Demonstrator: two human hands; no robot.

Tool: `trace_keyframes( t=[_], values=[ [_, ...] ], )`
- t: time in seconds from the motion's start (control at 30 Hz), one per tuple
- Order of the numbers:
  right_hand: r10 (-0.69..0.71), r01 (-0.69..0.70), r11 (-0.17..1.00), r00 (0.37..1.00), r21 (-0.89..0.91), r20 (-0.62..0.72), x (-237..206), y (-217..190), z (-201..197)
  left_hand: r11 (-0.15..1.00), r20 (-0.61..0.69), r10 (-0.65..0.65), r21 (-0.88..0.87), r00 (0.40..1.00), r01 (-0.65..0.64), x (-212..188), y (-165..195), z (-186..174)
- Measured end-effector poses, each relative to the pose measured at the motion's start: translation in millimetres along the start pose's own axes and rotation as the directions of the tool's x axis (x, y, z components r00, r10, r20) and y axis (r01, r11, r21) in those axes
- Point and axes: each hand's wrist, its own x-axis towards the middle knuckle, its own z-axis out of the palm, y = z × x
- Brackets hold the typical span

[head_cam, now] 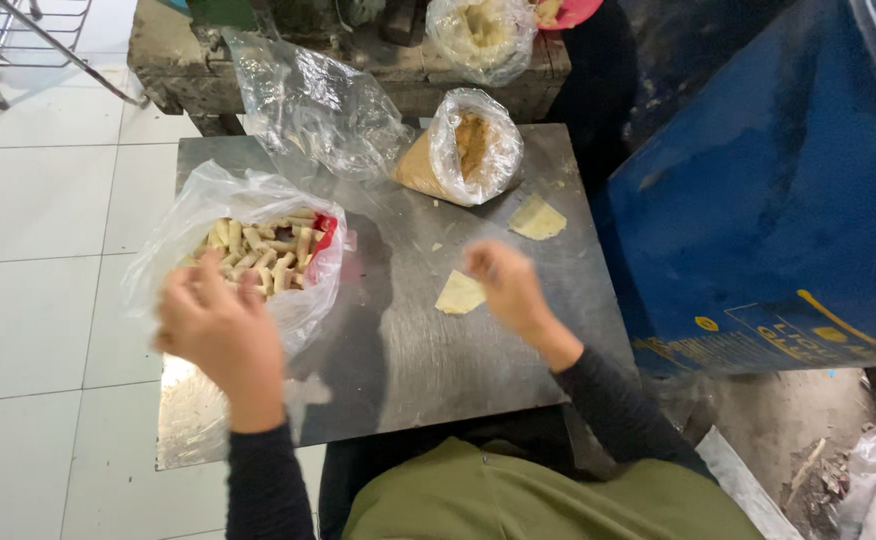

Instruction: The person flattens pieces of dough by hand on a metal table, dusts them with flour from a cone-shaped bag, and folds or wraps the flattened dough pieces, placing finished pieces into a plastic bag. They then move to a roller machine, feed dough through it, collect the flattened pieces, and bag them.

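My left hand (216, 335) rests against the near rim of a clear plastic bag (173, 240) full of small pale rolled pastries (263, 252), fingers spread on the plastic. Over the steel table (428, 350) my right hand (508, 285) hovers, fingers curled, right beside a small pale dough wrapper (458, 294); whether it touches the wrapper is unclear. A second wrapper (537, 218) lies farther back on the right. An open bag of brownish filling (463, 148) stands at the table's far side.
A crumpled clear bag with nothing in it (313, 100) lies at the table's back left. A big blue drum (778, 190) stands close on the right. Behind is a worn bench (178, 60) with another filled bag (483, 35). White floor tiles lie left.
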Motion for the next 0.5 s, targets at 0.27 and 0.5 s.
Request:
trace_keyframes(
  t=[0.27, 0.5],
  values=[
    [-0.135, 0.150, 0.958, 0.988, -0.244, 0.079, 117, 11, -5, 0.898, 0.404, 0.328, -0.415, 0.854, -0.149, -91, 106, 52],
    [-0.083, 0.171, 0.945, 0.950, -0.280, 0.301, 153, 30, 13, 0.828, 0.420, 0.415, -0.541, 0.807, -0.144, -90, 119, 78]
  ],
)
